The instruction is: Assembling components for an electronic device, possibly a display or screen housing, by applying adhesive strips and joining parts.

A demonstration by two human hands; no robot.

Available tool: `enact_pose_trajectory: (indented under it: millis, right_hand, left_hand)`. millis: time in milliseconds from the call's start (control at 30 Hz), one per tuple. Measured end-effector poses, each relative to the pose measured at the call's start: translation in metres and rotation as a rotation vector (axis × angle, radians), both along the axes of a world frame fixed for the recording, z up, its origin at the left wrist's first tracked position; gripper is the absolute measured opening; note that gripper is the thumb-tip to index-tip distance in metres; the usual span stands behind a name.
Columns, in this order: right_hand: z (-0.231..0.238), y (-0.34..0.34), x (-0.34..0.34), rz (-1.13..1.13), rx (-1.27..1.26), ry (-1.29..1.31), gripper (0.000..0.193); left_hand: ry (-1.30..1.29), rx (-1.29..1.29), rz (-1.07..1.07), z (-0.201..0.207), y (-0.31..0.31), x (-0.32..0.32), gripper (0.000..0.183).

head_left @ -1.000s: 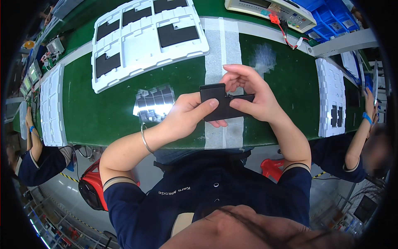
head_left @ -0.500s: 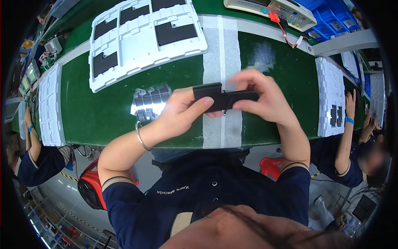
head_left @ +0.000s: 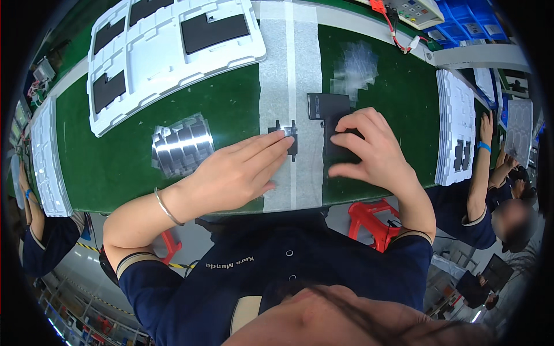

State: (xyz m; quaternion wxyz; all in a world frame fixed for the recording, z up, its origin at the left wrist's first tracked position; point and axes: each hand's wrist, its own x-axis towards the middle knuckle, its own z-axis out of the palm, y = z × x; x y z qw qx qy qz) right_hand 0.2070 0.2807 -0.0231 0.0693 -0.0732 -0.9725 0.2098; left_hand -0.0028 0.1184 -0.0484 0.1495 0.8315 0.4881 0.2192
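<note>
A small black part (head_left: 292,145) with thin prongs and a shiny patch lies on the white strip (head_left: 277,69) down the middle of the bench. My left hand (head_left: 239,170) rests its outstretched fingertips on this part. Just right of the strip lies a flat black L-shaped piece (head_left: 329,108), which looks like a battery pack. Over its lower portion is my right hand (head_left: 375,153), fingers curved and thumb apart; whether the tips touch the piece is hard to tell.
At the far left stands a white tray (head_left: 167,79) with several black L-shaped pieces. Clear film sheets lie beside my left hand (head_left: 182,144) and farther back (head_left: 355,66). Stacked white trays (head_left: 453,127) line the right edge, near a co-worker's arm (head_left: 482,167). Red stools are below.
The black L-shaped piece, held in both hands before, now lies on the bench right of the strip. My hands have parted, the left onto the small black part. The view has shifted.
</note>
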Motion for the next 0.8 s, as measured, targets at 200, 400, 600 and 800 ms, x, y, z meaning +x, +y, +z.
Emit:
enact_pose_trajectory:
  millis: [200,400,600,800]
  right_hand:
    - [-0.004,0.012,-0.006,-0.09,-0.063,-0.174,0.078]
    - [-0.009,0.018,-0.013,-0.082,-0.144,-0.184,0.079]
    - [-0.014,0.0,-0.009,-0.018,-0.205,-0.136,0.076]
    - [-0.02,-0.007,-0.008,-0.01,-0.243,-0.142,0.082]
  left_hand:
    - [0.0,-0.055,-0.006,0.0,0.005,-0.007,0.045]
    - [-0.022,-0.054,0.072,-0.005,0.008,-0.007,0.044]
    - [0.047,-0.023,0.039,-0.008,0.01,-0.009,0.036]
    - [0.027,0.002,0.081,-0.009,0.012,-0.005,0.026]
